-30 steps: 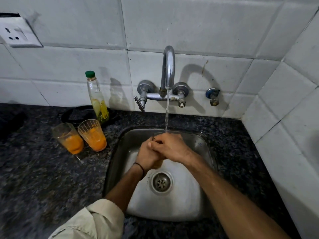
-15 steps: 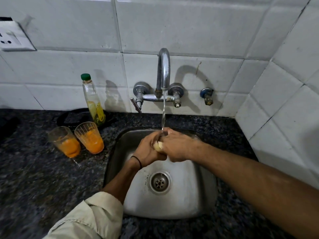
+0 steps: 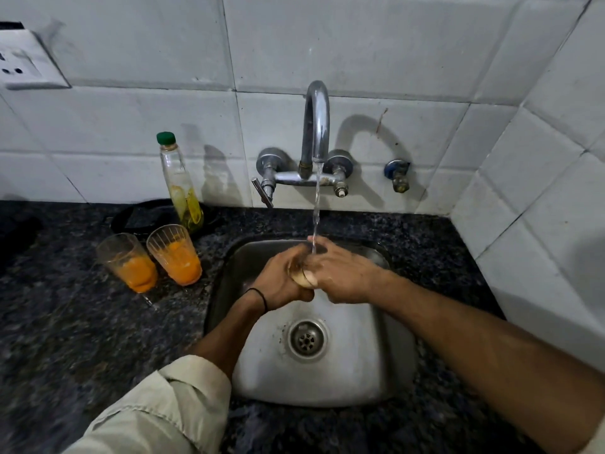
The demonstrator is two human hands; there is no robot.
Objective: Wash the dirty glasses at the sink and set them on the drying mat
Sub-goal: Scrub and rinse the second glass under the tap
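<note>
Steel sink (image 3: pixel 330 381), left hand (image 3: pixel 281 283) and right hand (image 3: pixel 345 275) round a glass (image 3: pixel 298 272)

Two glasses (image 3: pixel 127 262) (image 3: pixel 175 255) stand left of the sink (image 3: pixel 347 375), bottle (image 3: pixel 181 188) behind them.

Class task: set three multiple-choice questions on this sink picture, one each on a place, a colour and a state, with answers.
1. Relative to the sink, the two orange-stained glasses stand: A inside it; B on the counter to its left; C on the counter to its right.
2. The cap of the bottle is: A red; B green; C white.
3. The tap is: A running; B shut off; C missing.
Answers: 1 B, they stand left of it; 2 B, green top; 3 A, water falls onto the glass in the left hand and right hand.
</note>
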